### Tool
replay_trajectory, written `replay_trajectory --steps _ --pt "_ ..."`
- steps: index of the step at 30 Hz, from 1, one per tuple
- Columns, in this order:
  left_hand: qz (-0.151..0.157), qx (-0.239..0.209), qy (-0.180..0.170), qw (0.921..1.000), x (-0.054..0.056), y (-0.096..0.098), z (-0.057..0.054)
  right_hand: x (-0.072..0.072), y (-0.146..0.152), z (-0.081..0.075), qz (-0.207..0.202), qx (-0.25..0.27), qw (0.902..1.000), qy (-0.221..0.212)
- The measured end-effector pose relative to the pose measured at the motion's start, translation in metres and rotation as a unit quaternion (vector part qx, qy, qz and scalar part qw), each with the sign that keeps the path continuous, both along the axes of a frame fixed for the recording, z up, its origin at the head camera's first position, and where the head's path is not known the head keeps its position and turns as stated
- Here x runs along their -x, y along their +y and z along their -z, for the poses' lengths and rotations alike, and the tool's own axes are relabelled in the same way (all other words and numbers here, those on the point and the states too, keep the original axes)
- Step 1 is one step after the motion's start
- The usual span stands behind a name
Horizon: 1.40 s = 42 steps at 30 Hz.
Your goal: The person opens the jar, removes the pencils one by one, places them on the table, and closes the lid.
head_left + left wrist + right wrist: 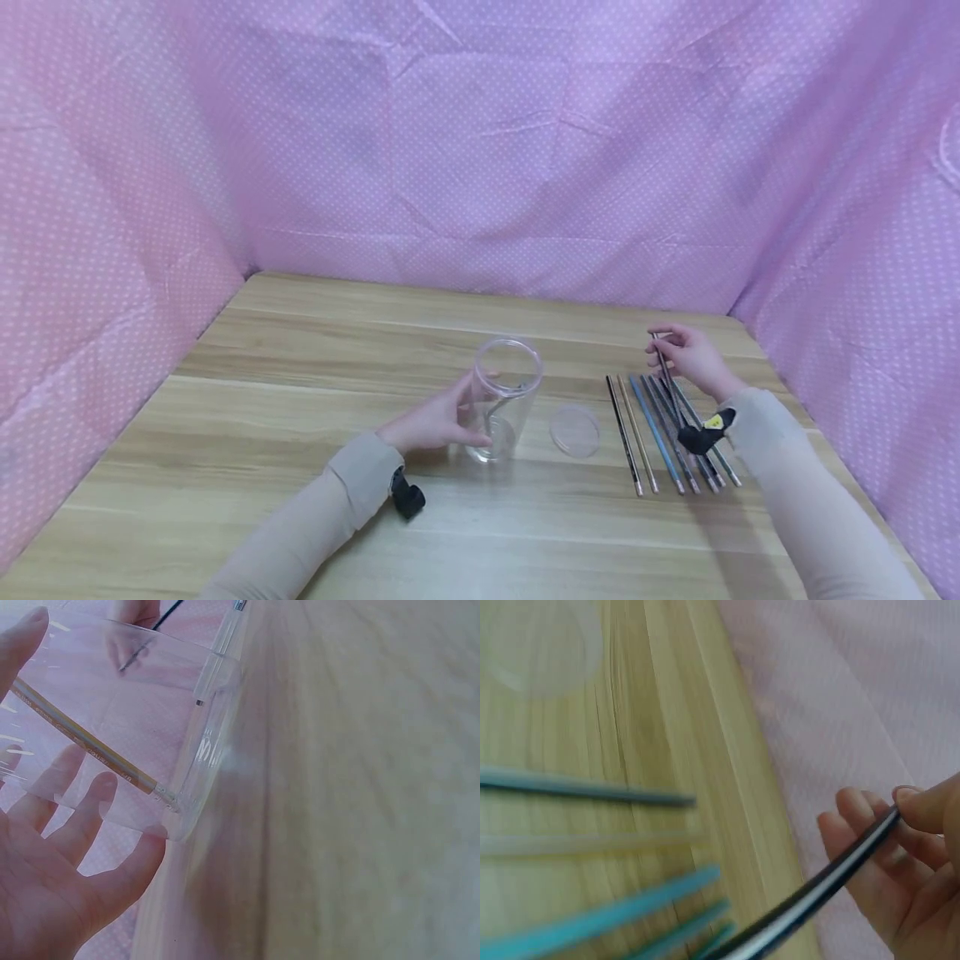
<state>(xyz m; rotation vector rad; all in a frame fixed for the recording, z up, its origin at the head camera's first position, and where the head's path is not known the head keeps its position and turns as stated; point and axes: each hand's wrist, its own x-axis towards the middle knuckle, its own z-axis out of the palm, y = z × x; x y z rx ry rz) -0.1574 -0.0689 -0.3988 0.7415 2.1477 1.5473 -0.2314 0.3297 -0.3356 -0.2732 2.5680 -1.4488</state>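
Note:
My left hand [431, 421] holds a clear plastic jar [522, 417] from its left side, the fingers and thumb spread around it. The jar stands upright on the table with its mouth uncovered. Through its wall, the left wrist view shows a yellow-brown pencil [90, 742] leaning inside, eraser end at the bottom. Over at the right, my right hand [693, 360] pinches a dark pencil [810, 889] near one end between thumb and fingers. That pencil slants above a row of pencils [657, 433] lying side by side, including black, yellowish and blue ones.
A round clear lid [574, 432] lies flat between the jar and the pencils. The wood-grain table [315, 342] is bordered at the back and sides by pink dotted cloth [480, 167].

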Motion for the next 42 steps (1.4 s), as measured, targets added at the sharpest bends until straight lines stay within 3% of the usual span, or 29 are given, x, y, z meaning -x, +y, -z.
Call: replay_trajectory --steps 4,7,12,20,24,31,38,42 --pt "-0.001 0.002 0.003 1.0000 0.000 0.001 -0.002 0.003 0.023 0.004 -0.005 -0.101 0.9944 0.030" --pt "-0.004 0.004 -0.001 1.0000 0.001 0.001 -0.003 0.003 0.038 0.008 -0.006 -0.146 0.9883 0.042" --pt "-0.005 -0.001 -0.010 0.9999 0.000 0.001 -0.002 0.002 0.061 0.018 -0.002 -0.189 0.9807 0.049" --pt "0.004 -0.007 -0.005 1.0000 0.000 0.001 -0.002 -0.003 0.082 0.041 0.012 -0.280 0.9554 0.092" --pt "0.004 -0.010 -0.008 0.9999 0.000 0.001 -0.002 -0.004 0.082 0.047 0.013 -0.289 0.9532 0.088" --pt "0.003 -0.007 -0.012 0.9999 0.000 0.001 -0.002 -0.003 0.079 0.055 0.017 -0.301 0.9465 0.117" --pt "0.002 -0.006 -0.012 0.9999 -0.001 0.001 -0.002 0.001 0.077 0.062 0.016 -0.295 0.9463 0.131" --pt "-0.001 -0.001 -0.013 0.9999 -0.001 0.001 -0.001 0.002 0.076 0.067 0.017 -0.307 0.9399 0.149"
